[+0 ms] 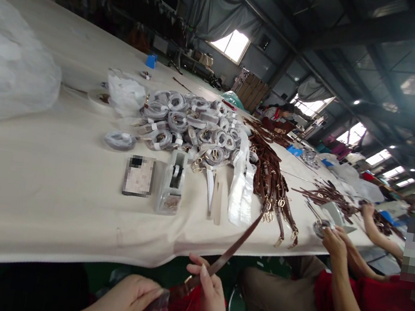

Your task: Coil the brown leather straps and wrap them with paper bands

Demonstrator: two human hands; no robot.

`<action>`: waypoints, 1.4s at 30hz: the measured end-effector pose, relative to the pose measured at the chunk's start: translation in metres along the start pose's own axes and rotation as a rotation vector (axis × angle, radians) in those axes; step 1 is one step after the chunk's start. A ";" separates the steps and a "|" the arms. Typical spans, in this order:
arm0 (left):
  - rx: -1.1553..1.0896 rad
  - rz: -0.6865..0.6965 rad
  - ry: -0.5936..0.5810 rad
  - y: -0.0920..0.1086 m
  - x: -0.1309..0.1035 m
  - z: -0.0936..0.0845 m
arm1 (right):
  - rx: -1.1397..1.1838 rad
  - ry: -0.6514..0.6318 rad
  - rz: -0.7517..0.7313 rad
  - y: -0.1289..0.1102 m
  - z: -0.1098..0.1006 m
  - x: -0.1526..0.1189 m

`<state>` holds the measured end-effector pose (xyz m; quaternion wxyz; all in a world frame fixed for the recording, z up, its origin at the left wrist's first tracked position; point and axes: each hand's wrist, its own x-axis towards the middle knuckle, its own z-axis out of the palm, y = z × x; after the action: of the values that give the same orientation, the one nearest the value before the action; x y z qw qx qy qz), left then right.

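At the table's near edge, my right hand (211,293) is closed around a brown leather strap (234,247). The strap runs up to the brown pile on the table, and a gold buckle sits near its lower end. Down in front of my lap, my left hand (132,296) pinches a piece of clear plastic film (158,305) beside that lower end. Whether the strap's tip is inside the film I cannot tell. Closest on the table are a tape dispenser (171,186), flat clear plastic sleeves (241,195) and a pile of brown straps (270,170) with gold clasps.
Coiled, wrapped straps (197,122) are heaped mid-table. A blurred flat item (139,176) lies left of the dispenser, and narrow pale strips (217,201) lie to its right. A big plastic bag (9,66) is at far left. On my right, a co-worker's hands (334,238) hold a coil.
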<state>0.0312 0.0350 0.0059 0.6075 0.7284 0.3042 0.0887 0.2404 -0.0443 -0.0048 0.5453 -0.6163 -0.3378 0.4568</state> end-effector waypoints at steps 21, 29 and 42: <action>-0.403 -0.253 -0.078 -0.023 -0.003 0.000 | -0.140 -0.051 -0.111 -0.027 -0.015 -0.006; -0.447 -0.239 -0.082 -0.029 0.001 0.005 | -0.104 -0.061 -0.111 -0.026 -0.008 -0.007; -0.482 -0.181 -0.108 -0.031 -0.003 -0.001 | -0.032 -0.050 -0.010 -0.017 -0.006 -0.004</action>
<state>0.0180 0.0367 -0.0222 0.7845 0.5360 0.3051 0.0648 0.2462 -0.0473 0.0127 0.5290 -0.6115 -0.3617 0.4641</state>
